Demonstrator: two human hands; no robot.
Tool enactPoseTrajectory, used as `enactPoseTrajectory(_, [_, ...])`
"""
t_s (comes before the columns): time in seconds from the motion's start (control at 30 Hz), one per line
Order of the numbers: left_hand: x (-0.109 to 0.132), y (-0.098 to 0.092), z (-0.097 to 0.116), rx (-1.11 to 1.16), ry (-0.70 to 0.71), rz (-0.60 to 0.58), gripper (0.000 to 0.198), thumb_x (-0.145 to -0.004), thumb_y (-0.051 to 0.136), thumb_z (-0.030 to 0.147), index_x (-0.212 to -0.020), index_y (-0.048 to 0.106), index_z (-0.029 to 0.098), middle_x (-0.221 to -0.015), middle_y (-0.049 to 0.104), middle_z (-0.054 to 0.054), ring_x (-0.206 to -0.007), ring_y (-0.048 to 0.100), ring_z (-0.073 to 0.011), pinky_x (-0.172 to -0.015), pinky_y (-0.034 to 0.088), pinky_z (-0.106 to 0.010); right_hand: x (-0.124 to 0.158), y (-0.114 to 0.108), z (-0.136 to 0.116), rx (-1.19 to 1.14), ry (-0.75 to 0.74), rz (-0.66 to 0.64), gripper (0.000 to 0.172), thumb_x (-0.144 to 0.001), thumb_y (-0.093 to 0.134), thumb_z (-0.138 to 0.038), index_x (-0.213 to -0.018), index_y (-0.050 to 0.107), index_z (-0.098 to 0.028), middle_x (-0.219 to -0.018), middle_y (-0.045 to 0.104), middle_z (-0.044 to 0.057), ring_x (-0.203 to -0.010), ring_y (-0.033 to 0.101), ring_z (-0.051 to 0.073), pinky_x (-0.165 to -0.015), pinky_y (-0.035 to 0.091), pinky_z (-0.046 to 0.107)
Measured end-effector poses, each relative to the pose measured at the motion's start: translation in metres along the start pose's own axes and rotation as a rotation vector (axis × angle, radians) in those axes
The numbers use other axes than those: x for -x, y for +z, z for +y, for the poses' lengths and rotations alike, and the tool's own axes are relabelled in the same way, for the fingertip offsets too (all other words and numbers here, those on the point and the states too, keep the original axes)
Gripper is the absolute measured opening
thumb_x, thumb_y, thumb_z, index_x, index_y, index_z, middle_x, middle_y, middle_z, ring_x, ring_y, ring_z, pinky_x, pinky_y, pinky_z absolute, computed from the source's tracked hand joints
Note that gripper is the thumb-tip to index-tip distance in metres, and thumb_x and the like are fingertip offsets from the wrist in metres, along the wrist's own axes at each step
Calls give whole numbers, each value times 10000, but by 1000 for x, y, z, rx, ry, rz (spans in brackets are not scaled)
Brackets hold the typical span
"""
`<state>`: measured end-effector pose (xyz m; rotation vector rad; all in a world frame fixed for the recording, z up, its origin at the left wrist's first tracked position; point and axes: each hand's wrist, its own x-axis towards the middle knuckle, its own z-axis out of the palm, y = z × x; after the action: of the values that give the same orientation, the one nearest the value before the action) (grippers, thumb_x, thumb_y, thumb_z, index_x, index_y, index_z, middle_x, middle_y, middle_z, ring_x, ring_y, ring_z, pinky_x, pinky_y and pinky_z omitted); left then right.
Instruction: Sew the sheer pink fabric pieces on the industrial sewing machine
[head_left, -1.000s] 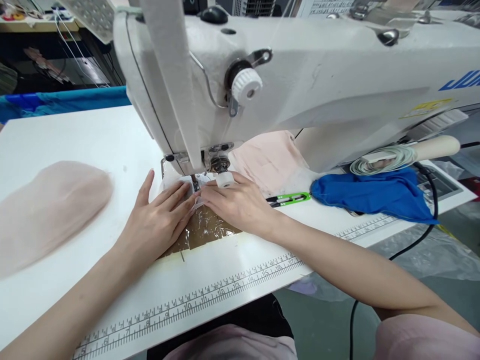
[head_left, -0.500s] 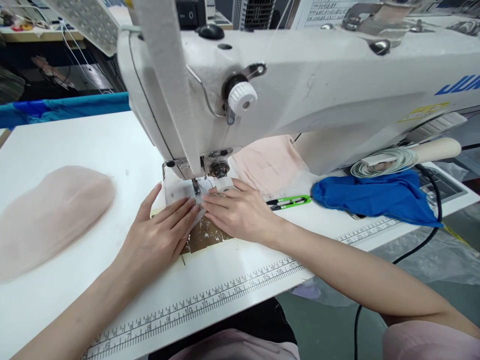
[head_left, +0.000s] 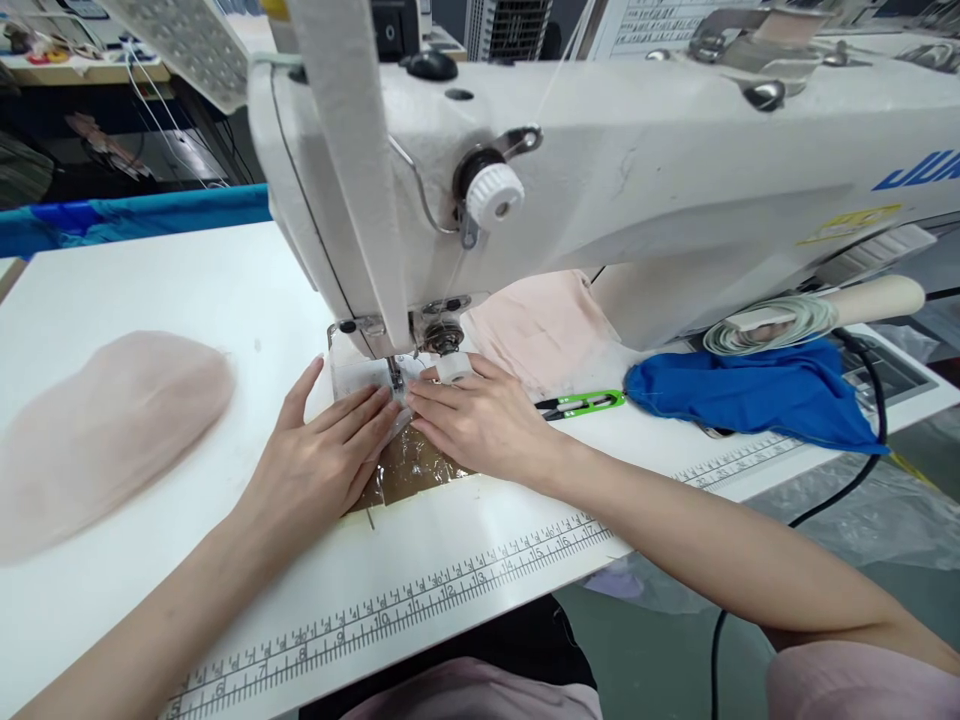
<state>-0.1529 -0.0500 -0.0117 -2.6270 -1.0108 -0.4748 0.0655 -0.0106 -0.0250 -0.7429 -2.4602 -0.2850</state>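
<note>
My left hand (head_left: 322, 450) lies flat with its fingers stretched out, the fingertips just left of the presser foot (head_left: 395, 374) of a white sewing machine (head_left: 637, 160). From the other side, my right hand (head_left: 491, 425) rests flat, its fingers reaching almost to the left fingertips. Between and under the fingers shows a bit of thin, pale sheer fabric (head_left: 395, 428), most of it hidden by both hands. Below them is a shiny brown plate (head_left: 420, 468) covered with clear film. Green-handled thread snips (head_left: 589, 403) lie right of my right hand.
A pale pink fabric piece (head_left: 120, 430) lies on the left of the white table. More pink fabric (head_left: 547, 320) sits under the machine arm. At right are a blue cloth (head_left: 750, 395) and a coil of pale cord (head_left: 772, 325). A ruler strip (head_left: 420, 608) follows the front edge.
The view has shifted slightly, so the machine appears a little further right. Both hands keep nearly the same flat pose by the presser foot.
</note>
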Motion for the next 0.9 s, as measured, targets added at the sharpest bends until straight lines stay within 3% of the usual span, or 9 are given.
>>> enactPoseTrajectory(0.5, [-4, 5, -5, -12, -23, 9, 326, -962, 461, 153, -1263, 580, 119, -1177, 704, -119, -1110, 662, -267, -1168, 233, -607, -3, -1, 1, 37, 34, -63, 261, -971, 480, -200, -1039, 713, -106, -1048, 750, 69, -980, 629, 193, -958, 395, 362])
enactPoseTrajectory(0.9, [-2, 9, -6, 14, -50, -1, 337, -961, 472, 216, -1271, 586, 146, -1225, 682, -109, -1161, 632, -260, -1175, 262, -543, -4, 0, 0, 64, 37, -79, 264, -979, 475, -228, -1037, 707, -115, -1092, 739, 58, -987, 621, 193, -1024, 361, 366])
